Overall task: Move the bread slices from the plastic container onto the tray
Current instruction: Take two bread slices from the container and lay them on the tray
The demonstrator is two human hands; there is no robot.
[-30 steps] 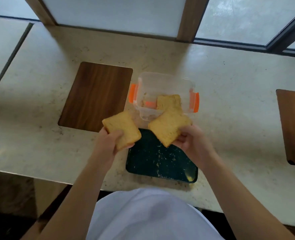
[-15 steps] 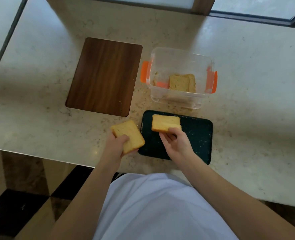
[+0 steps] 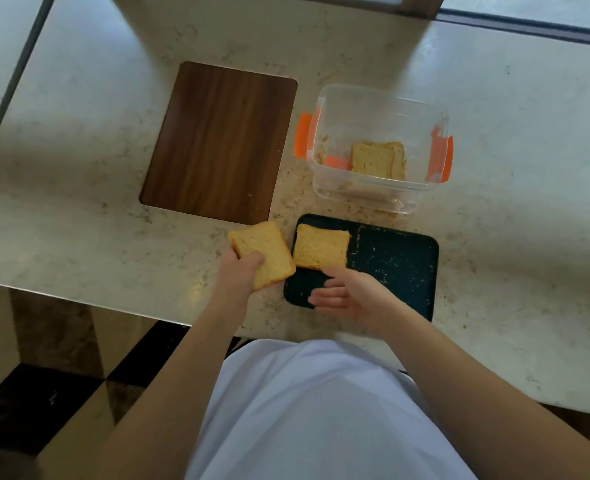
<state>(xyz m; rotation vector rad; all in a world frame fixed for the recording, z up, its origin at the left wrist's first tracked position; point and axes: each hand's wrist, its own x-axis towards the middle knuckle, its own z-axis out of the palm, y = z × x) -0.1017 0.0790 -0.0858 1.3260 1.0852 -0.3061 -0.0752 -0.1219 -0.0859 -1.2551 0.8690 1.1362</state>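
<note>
A dark green tray (image 3: 401, 268) speckled with crumbs lies near the counter's front edge. One bread slice (image 3: 321, 245) lies flat in its far left corner. My right hand (image 3: 347, 296) hovers just in front of that slice, fingers apart and empty. My left hand (image 3: 240, 271) grips a second bread slice (image 3: 262, 249) just left of the tray, over the counter. Behind the tray stands a clear plastic container (image 3: 376, 102) with orange clips; bread (image 3: 376, 160) still lies on its bottom.
A dark wooden board (image 3: 217, 140) is set into the pale stone counter (image 3: 79, 188) left of the container. Crumbs are scattered between container and tray. The counter's front edge runs just below my hands, with a checkered floor beneath.
My right hand set its slice down on the tray's left end and let go, drawing back toward me. My left hand kept its slice and stayed left of the tray.
</note>
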